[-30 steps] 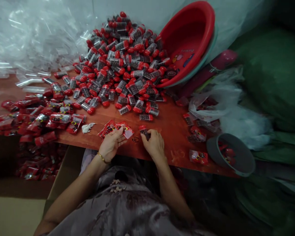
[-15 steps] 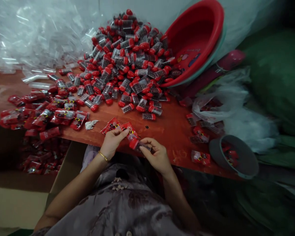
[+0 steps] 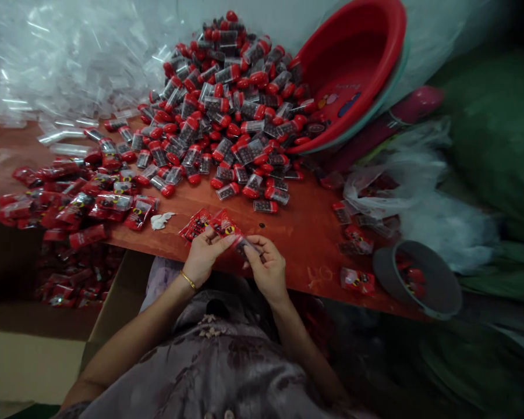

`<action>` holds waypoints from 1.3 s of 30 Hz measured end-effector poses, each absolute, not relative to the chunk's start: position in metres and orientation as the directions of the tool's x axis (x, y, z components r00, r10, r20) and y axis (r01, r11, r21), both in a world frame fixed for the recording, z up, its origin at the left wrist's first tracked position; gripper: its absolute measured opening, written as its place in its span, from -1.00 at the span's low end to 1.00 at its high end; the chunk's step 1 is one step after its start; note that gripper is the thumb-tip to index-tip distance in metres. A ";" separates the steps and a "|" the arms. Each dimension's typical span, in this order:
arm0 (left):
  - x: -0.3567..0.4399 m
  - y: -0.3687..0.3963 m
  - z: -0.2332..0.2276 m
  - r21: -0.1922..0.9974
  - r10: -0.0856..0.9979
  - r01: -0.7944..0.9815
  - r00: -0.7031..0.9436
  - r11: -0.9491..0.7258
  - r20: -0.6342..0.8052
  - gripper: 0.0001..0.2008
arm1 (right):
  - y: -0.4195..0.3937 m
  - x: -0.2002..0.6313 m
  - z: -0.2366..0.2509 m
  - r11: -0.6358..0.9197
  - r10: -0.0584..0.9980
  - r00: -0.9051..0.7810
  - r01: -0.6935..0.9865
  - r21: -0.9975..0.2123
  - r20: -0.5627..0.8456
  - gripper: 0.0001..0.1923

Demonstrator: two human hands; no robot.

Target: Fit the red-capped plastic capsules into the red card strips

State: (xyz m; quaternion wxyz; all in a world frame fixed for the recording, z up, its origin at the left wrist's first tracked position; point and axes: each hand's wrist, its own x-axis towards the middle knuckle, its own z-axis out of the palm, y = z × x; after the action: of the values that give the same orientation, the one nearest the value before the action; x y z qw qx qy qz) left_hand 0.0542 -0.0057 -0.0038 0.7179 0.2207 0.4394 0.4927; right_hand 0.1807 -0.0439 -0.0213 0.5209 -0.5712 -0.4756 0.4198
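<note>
Over the front edge of the table, my left hand (image 3: 204, 255) pinches a red printed packet (image 3: 222, 221) between thumb and fingers. My right hand (image 3: 268, 267) is closed on a small clear tube (image 3: 243, 247) with dark contents. The tube's far end meets the near end of the packet; how far it reaches inside, and its red cap, I cannot make out. Flat on the table just left of the held packet lies another red printed packet (image 3: 195, 225). A crumpled white scrap (image 3: 161, 220) is beside it.
A tall heap of red-capped tubes (image 3: 244, 110) stands behind my hands. Filled red packets (image 3: 76, 203) are piled at left, above an open cardboard box (image 3: 113, 291) holding more. Clear plastic tubes (image 3: 70, 64) fill the back left. A red basin (image 3: 375, 75) leans at right; a grey bowl (image 3: 382, 267) sits near the edge.
My right hand has moved left with the tube, bringing it up against the packet. The tube's red cap, plain to see before, no longer shows clearly. My left hand has shifted slightly right.
</note>
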 end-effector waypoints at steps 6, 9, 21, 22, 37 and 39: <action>0.056 -0.007 -0.008 0.764 0.931 -0.550 0.073 0.337 -0.358 -0.65 | -0.037 0.171 -0.031 0.092 0.967 0.218 0.190 -0.978 0.133 -0.79; 0.054 -0.003 -0.008 0.757 0.915 -0.531 0.098 0.380 -0.391 -0.63 | -0.032 0.166 -0.028 0.049 0.979 0.193 0.090 -0.995 0.065 -0.80; 0.050 0.002 -0.011 0.725 0.926 -0.596 0.092 0.346 -0.367 -0.68 | -0.029 0.162 -0.027 -0.035 0.992 0.119 0.026 -0.999 -0.032 -0.80; 0.050 0.002 -0.010 0.727 0.927 -0.592 0.101 0.347 -0.361 -0.67 | -0.029 0.162 -0.027 -0.029 0.990 0.140 0.017 -0.999 -0.026 -0.81; 0.053 -0.001 -0.008 0.797 0.945 -0.527 0.036 0.295 -0.325 -0.64 | -0.026 0.151 -0.022 -0.026 0.981 0.192 -0.026 -0.999 -0.030 -0.77; 0.051 0.000 -0.006 0.785 0.943 -0.544 0.039 0.298 -0.331 -0.63 | -0.027 0.150 -0.018 -0.023 0.982 0.187 -0.018 -1.000 -0.026 -0.76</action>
State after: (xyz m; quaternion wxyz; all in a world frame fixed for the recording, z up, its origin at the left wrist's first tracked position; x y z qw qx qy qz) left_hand 0.0514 0.0000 -0.0063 0.6822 0.2327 0.4287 0.5447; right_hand 0.1503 -0.0268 -0.0185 0.5424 -0.5468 -0.4408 0.4609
